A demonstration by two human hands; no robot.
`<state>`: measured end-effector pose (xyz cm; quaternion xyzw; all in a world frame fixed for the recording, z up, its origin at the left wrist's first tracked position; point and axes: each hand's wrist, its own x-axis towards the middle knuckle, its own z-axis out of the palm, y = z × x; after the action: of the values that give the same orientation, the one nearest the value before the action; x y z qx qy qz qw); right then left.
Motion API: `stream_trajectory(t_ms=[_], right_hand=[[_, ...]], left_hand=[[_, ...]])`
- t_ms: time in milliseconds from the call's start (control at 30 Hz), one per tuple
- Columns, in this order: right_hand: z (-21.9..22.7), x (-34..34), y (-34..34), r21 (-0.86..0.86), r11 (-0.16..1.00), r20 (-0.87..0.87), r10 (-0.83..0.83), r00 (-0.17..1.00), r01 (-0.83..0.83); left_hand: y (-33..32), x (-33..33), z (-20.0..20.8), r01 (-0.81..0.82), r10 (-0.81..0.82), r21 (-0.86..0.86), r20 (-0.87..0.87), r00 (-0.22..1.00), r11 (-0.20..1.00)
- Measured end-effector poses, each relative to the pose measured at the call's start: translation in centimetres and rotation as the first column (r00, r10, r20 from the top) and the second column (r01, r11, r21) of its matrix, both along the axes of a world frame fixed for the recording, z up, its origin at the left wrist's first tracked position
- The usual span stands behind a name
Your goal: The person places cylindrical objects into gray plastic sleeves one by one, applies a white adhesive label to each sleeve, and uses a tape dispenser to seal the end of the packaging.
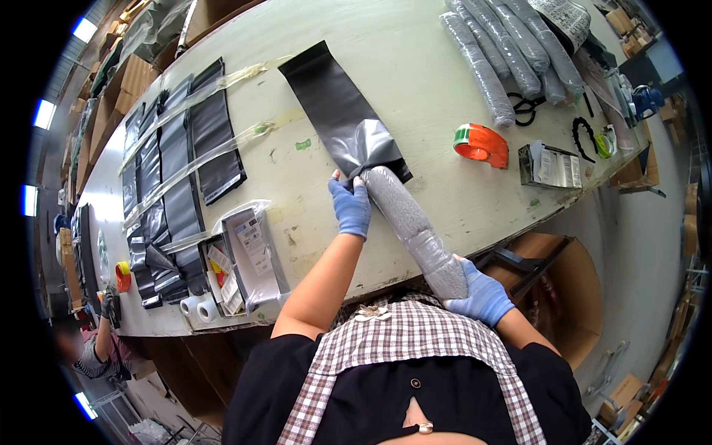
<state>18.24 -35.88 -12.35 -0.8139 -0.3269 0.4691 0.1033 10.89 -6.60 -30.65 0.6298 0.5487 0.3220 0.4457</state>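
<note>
A flat black plastic bag (322, 89) lies slantwise across the pale table, its near end bunched up around the tip of a grey fluffy roll (404, 211) wrapped in clear film. My left hand (350, 206), in a blue glove with bare fingertips, pinches the bag's mouth beside that tip. Around the roll's near end, close to my apron, closes my right hand (480, 293), also gloved in blue. The roll slopes from the table down over its front edge. How far its tip reaches into the bag is hidden by the folds.
Black bags (176, 167) lie under clear tape strips at left, by a white box (252, 241). At right are wrapped grey rolls (480, 70), scissors (525, 111), an orange tape dispenser (486, 148) and a label box (550, 169). A cardboard box (582, 297) stands below; another person (100, 348) is far left.
</note>
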Motion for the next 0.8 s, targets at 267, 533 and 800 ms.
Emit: stream_trajectory(t_ms=[267, 533, 800], right_hand=[[-3.6, 0.3, 11.1, -0.011, 0.993, 0.242, 0.117, 0.963, -0.118], [-5.9, 1.0, 13.8, 0.02, 0.984, 0.168, 0.172, 0.971, -0.178], [-6.2, 4.0, 17.9, 0.21, 0.972, 0.17, 0.066, 0.983, -0.102]], left_hand=[[1.6, -0.4, 2.3, 0.379, -0.324, 0.243, -0.239, 0.916, 0.893], [10.5, 2.5, 4.3, 0.151, -0.199, -0.253, -0.172, 0.965, 0.955], [11.3, 2.0, 1.8, 0.339, -0.297, 0.112, -0.283, 0.912, 0.934]])
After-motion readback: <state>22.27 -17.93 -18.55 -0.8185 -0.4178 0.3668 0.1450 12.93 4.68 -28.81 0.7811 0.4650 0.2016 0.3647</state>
